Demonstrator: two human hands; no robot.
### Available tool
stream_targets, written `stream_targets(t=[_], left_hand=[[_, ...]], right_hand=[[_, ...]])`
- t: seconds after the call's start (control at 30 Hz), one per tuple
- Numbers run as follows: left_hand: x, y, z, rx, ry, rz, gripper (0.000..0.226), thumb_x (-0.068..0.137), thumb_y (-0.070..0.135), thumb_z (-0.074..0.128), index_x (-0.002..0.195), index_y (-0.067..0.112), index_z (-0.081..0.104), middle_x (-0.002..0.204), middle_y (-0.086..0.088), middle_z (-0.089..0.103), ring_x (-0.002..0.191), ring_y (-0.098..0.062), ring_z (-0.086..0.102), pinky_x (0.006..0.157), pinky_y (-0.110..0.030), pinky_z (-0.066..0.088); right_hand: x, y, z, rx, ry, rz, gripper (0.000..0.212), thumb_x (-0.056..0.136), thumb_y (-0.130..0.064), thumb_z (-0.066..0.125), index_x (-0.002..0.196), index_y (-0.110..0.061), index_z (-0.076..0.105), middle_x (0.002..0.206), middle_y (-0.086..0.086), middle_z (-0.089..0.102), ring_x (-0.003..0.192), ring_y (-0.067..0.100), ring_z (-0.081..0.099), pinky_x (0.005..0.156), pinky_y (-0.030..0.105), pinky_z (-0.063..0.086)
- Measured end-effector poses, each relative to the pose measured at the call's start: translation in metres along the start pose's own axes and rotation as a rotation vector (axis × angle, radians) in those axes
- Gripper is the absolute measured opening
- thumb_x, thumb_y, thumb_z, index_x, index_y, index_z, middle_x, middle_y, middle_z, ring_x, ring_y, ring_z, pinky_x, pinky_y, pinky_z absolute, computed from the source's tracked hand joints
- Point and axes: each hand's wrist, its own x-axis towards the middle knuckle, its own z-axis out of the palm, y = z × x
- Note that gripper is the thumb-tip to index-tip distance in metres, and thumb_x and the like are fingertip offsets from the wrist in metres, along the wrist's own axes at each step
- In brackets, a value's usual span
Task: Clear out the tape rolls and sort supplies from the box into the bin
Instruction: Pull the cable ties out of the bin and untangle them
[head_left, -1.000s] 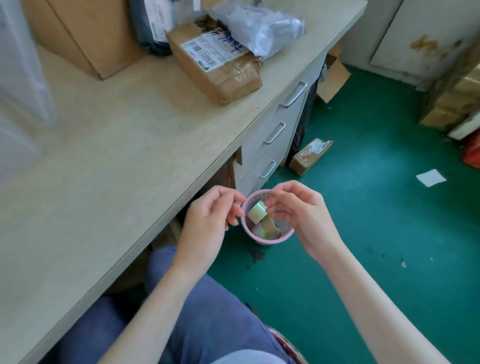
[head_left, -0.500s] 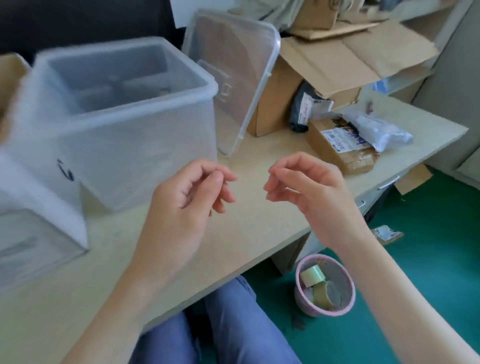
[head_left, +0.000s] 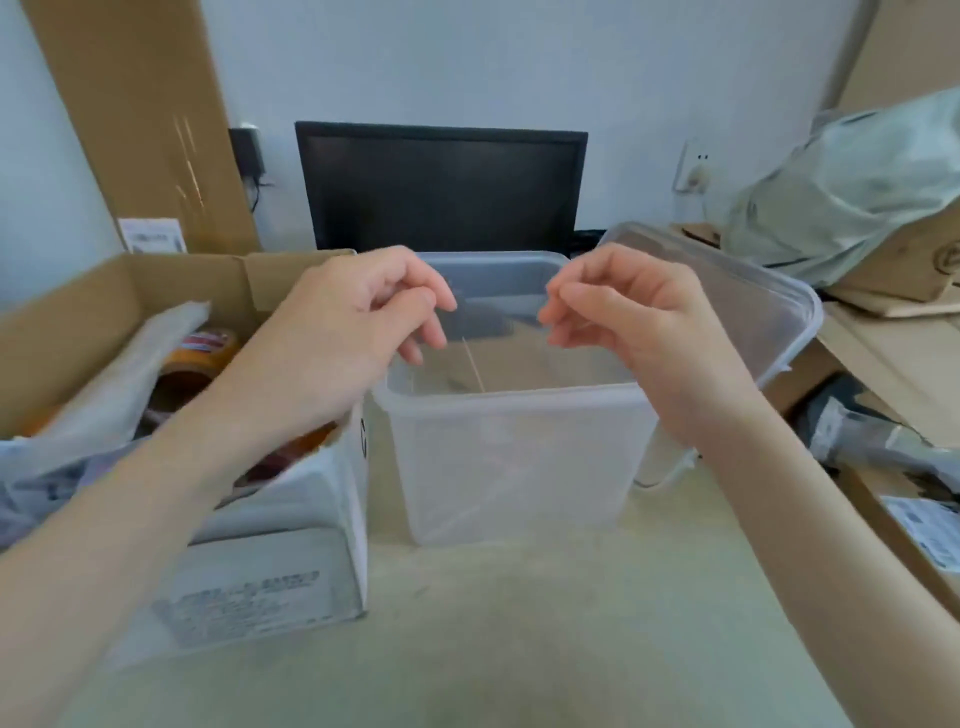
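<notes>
A clear plastic bin (head_left: 511, 462) stands open in the middle of the desk, with some flat dark and tan items inside. To its left is an open cardboard box (head_left: 78, 317) holding tape rolls (head_left: 205, 351) and a plastic bag. My left hand (head_left: 348, 332) hovers over the box's right edge and the bin's left rim, fingers loosely curled, holding nothing. My right hand (head_left: 628, 317) hovers over the bin's right side, also loosely curled and empty.
The bin's clear lid (head_left: 753, 301) leans behind the bin at the right. A dark monitor (head_left: 441, 187) stands at the back. Cardboard (head_left: 140, 114) leans on the wall at left. Parcels and a grey bag (head_left: 852, 197) crowd the right side.
My view swung up from the pink basket on the floor to the desk. Both hands let go of the tape roll over the basket and rose, empty, above the bin.
</notes>
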Motion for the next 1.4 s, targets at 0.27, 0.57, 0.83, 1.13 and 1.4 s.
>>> stream_targets(t=[0.27, 0.57, 0.83, 1.13, 1.4], left_hand=[[0.076, -0.043, -0.005, 0.203, -0.129, -0.048, 0.021, 0.099, 0.019, 0.044, 0.088, 0.031, 0.059, 0.077, 0.013, 0.064, 0.072, -0.003, 0.063, 0.063, -0.015, 0.047], [0.167, -0.092, 0.036, 0.289, 0.02, -0.078, 0.011, 0.097, 0.019, 0.047, 0.1, 0.023, 0.057, 0.092, 0.006, 0.06, 0.085, -0.008, 0.056, 0.066, -0.018, 0.042], [0.171, -0.136, 0.052, 0.189, -0.064, -0.019, 0.016, 0.1, 0.018, 0.042, 0.102, 0.025, 0.056, 0.109, 0.006, 0.06, 0.101, -0.01, 0.056, 0.074, -0.011, 0.04], [0.174, -0.147, 0.053, 0.125, -0.023, -0.073, 0.024, 0.101, 0.012, 0.036, 0.102, 0.025, 0.057, 0.105, 0.007, 0.06, 0.1, -0.009, 0.057, 0.074, -0.009, 0.04], [0.174, -0.148, 0.054, 0.159, -0.036, -0.103, 0.026, 0.101, 0.012, 0.036, 0.096, 0.028, 0.056, 0.105, 0.006, 0.061, 0.098, -0.009, 0.057, 0.069, -0.009, 0.04]], right_hand=[[0.101, 0.025, -0.006, -0.454, -0.217, 0.146, 0.007, 0.089, -0.008, 0.06, 0.088, -0.01, 0.067, 0.075, -0.003, 0.07, 0.069, 0.009, 0.065, 0.082, 0.036, 0.055], [0.18, 0.088, 0.013, -1.227, -0.676, 0.185, 0.023, 0.087, -0.028, 0.061, 0.109, -0.021, 0.063, 0.109, -0.002, 0.064, 0.101, 0.02, 0.056, 0.089, 0.035, 0.048], [0.197, 0.172, 0.036, -1.333, -1.189, 0.375, 0.056, 0.088, -0.026, 0.066, 0.139, -0.02, 0.044, 0.136, 0.004, 0.049, 0.123, 0.024, 0.047, 0.092, 0.028, 0.037], [0.171, 0.241, 0.039, -1.447, -1.273, 0.263, 0.063, 0.081, -0.008, 0.069, 0.139, -0.007, 0.043, 0.134, 0.017, 0.051, 0.118, 0.037, 0.055, 0.096, 0.044, 0.048], [0.156, 0.231, 0.038, -1.666, -1.28, 0.101, 0.038, 0.093, -0.012, 0.058, 0.129, -0.004, 0.051, 0.133, 0.018, 0.052, 0.12, 0.037, 0.053, 0.095, 0.042, 0.045]])
